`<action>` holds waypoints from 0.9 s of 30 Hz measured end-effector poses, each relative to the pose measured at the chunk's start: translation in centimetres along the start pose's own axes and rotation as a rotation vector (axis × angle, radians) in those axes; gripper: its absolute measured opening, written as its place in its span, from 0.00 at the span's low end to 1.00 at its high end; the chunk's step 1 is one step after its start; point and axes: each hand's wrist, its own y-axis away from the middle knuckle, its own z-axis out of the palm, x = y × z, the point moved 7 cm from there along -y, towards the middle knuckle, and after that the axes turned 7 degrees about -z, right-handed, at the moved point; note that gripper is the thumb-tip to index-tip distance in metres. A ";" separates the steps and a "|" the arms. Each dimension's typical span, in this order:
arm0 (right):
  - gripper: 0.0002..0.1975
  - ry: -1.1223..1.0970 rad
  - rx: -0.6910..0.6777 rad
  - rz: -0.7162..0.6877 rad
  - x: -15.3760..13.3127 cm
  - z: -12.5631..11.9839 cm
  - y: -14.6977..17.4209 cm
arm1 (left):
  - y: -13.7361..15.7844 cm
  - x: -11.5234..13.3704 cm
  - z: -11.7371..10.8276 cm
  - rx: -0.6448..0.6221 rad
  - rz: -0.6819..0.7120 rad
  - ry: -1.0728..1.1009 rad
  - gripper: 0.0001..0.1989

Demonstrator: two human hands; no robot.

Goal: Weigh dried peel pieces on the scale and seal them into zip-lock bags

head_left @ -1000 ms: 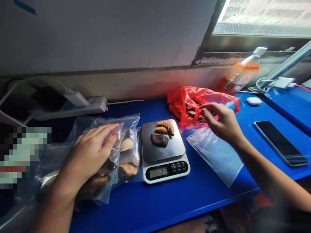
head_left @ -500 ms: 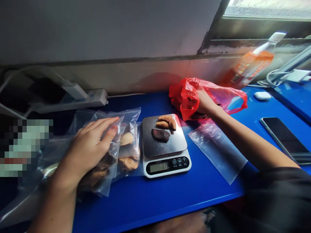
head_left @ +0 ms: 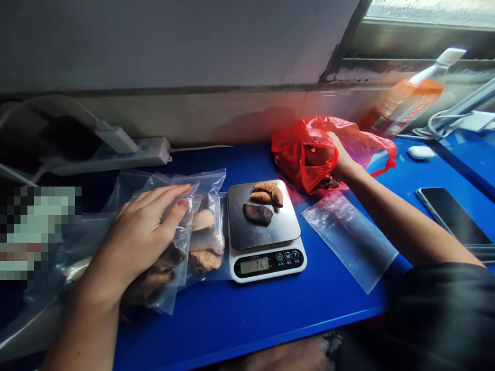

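My left hand (head_left: 149, 224) lies over clear zip bags (head_left: 204, 237) that hold brown and pale dried pieces. Its fingers are stretched out and hold nothing. To the right of it stands a white kitchen scale (head_left: 266, 233) with a lit display. On the steel plate sit several light-brown curved dried slices (head_left: 266, 193) and one dark dried piece (head_left: 258, 214). My right hand (head_left: 340, 157) reaches into a red plastic bag (head_left: 297, 149). The bag covers its fingers, so their grip is hidden. Dark pieces (head_left: 328, 182) show at the bag's mouth.
A flat clear zip bag (head_left: 350, 242) lies right of the scale. Farther right are a phone (head_left: 452, 216) and a white earbud case (head_left: 421, 152). An orange-labelled bottle (head_left: 413, 98) leans by the wall. A power strip (head_left: 150, 154) runs along the back left.
My right hand has shifted slightly up and right in the red bag, whose mouth has moved with it. The digits on the scale's display differ. My left hand stays put.
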 end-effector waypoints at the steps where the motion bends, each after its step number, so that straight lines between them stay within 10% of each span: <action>1: 0.14 0.008 -0.006 0.000 -0.4 -0.5 0.2 | 0.1 0.1 0.0 -0.013 -0.003 -0.003 0.23; 9: 0.15 0.024 -0.075 -0.081 -3.3 -1.9 2.8 | -0.2 0.4 -1.4 0.071 0.026 -0.213 0.25; 15: 0.08 -0.050 -0.044 -0.065 -3.7 -3.7 3.3 | 0.2 5.0 -3.5 0.171 0.131 -0.329 0.26; 27: 0.09 -0.201 0.117 -0.007 -2.6 -4.8 4.0 | 0.0 11.7 3.3 -0.256 0.376 -0.365 0.14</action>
